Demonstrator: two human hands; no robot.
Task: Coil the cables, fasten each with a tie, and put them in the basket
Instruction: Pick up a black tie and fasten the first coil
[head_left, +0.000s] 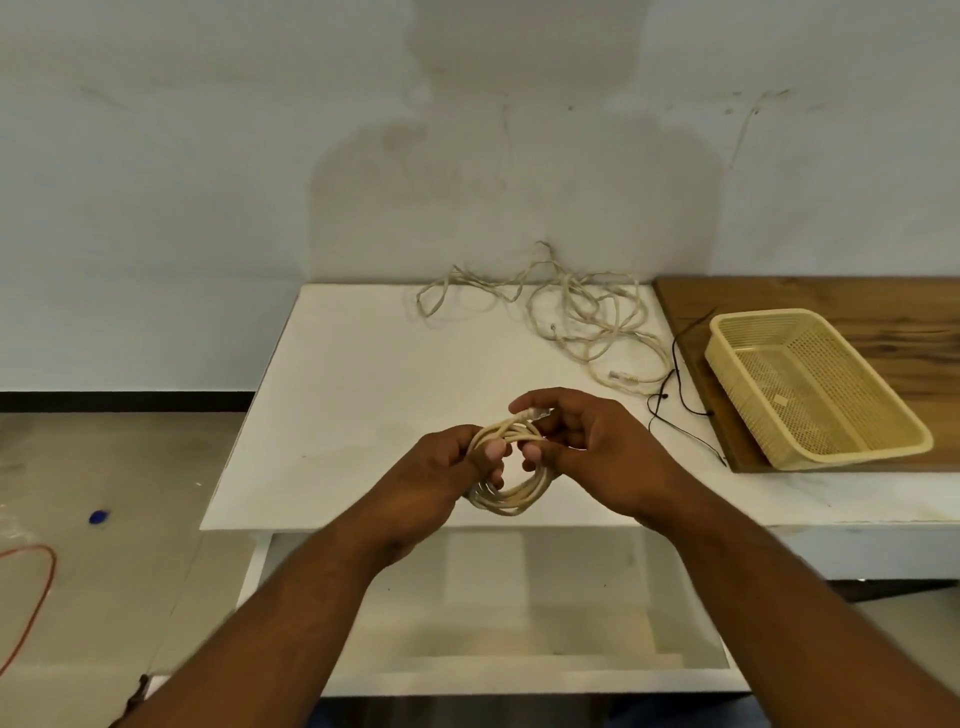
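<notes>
Nearest, over the front edge of the white table (363, 389), the left hand (447, 467) grips the 9 o'clock side of a small cream coiled cable (511, 493), fingers curled through its loops. The right hand (587, 447) pinches the coil's top strands and the clear plug (537, 414) at 12 o'clock. Farther off, at 1 o'clock from the hands, thin black strands (675, 384) cross the table's right edge beside the yellow mesh basket (800, 395), which sits on a wooden board (909, 322) at 2 o'clock, and farthest, by the wall at 12 to 1 o'clock, loose pale cables (582, 317) lie tangled.
</notes>
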